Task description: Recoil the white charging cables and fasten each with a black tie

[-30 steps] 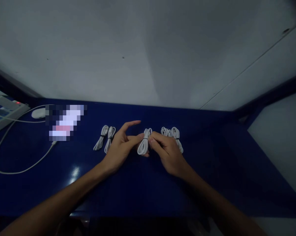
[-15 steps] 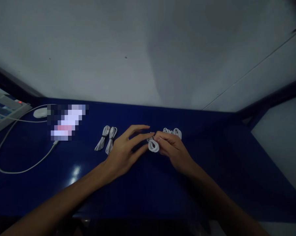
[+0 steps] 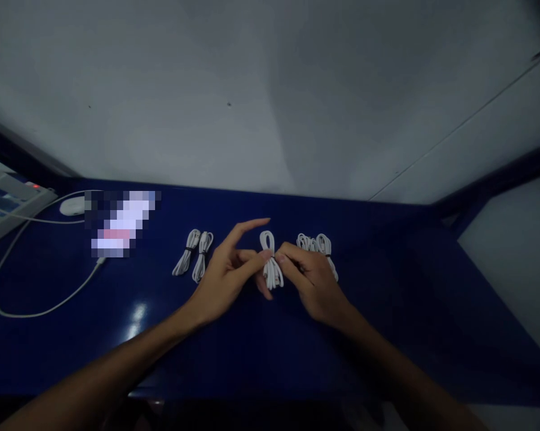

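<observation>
Between my two hands a bundled white cable (image 3: 268, 240) is held upright, its loop at the top and a dark tie round its middle. My left hand (image 3: 227, 269) has its thumb on the bundle's left side, with the index finger stretched out and other fingers behind or below. The tie area is pinched from the right by the thumb and index finger of my right hand (image 3: 312, 278). Two tied white cables (image 3: 188, 252) lie just left of my left hand. More white cable bundles (image 3: 324, 245) lie behind my right hand, partly hidden by it.
On the blue table (image 3: 252, 353), a blurred-out bright device (image 3: 126, 221) lies at the left, with a white cable (image 3: 41, 315) curving from it. A white rounded object (image 3: 72, 206) and a white rack-like object (image 3: 23, 209) with a red light are farther left. A grey wall (image 3: 184, 108) rises behind.
The held cable bundle has turned, so its loop now points up instead of down. My left thumb has come onto it, and the left fingers have shifted around it.
</observation>
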`<action>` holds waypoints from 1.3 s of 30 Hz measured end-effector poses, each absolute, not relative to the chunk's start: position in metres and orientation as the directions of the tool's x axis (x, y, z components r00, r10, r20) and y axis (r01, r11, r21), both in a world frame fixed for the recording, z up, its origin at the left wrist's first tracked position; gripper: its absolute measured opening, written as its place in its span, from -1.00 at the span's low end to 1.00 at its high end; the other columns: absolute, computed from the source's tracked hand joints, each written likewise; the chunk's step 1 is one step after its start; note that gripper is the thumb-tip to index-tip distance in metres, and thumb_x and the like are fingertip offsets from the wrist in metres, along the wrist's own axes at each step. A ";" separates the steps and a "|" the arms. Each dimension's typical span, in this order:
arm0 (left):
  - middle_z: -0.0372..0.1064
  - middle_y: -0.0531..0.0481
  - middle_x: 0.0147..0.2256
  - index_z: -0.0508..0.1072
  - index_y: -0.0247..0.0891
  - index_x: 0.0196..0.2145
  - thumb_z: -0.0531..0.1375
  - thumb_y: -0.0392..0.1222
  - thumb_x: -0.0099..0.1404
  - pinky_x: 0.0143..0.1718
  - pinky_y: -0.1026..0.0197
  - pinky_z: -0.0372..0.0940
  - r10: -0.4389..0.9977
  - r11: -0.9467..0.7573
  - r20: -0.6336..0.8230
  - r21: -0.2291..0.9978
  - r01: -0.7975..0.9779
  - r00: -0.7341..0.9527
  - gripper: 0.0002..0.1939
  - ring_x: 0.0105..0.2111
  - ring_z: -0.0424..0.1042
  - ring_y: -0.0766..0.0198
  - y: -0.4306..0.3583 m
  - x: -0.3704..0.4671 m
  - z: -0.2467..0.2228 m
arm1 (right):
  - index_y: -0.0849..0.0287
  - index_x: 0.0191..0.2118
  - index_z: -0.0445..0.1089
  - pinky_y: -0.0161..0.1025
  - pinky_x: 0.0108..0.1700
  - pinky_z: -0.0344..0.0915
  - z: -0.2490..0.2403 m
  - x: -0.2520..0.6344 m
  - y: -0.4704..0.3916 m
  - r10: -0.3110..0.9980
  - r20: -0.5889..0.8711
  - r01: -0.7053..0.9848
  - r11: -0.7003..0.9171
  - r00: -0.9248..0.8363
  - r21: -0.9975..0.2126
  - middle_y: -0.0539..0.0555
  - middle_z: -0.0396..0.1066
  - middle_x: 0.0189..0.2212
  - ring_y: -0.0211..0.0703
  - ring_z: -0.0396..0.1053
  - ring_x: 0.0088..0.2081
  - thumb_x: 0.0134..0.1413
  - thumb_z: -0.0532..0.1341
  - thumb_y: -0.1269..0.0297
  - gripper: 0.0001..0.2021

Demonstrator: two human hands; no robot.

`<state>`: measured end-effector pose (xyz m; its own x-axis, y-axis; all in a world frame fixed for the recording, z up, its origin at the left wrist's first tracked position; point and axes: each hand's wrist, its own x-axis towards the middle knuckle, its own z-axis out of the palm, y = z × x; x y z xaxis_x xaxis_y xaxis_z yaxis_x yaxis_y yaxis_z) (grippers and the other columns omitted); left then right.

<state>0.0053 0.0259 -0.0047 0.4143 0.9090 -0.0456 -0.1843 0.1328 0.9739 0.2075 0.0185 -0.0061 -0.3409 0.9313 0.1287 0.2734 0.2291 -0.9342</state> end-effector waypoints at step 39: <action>0.62 -0.03 -0.29 0.69 -0.26 -0.20 0.55 -0.09 0.25 -0.18 0.21 0.40 0.911 0.303 -0.228 0.935 -0.183 0.344 -0.75 -0.31 0.54 0.27 0.032 0.007 -0.008 | 0.10 -0.40 0.25 -0.21 -0.37 0.11 -0.017 0.206 0.019 0.915 0.270 0.414 0.379 -0.300 -0.827 -0.09 0.26 -0.54 -0.26 0.16 -0.52 0.51 0.15 0.29 -0.68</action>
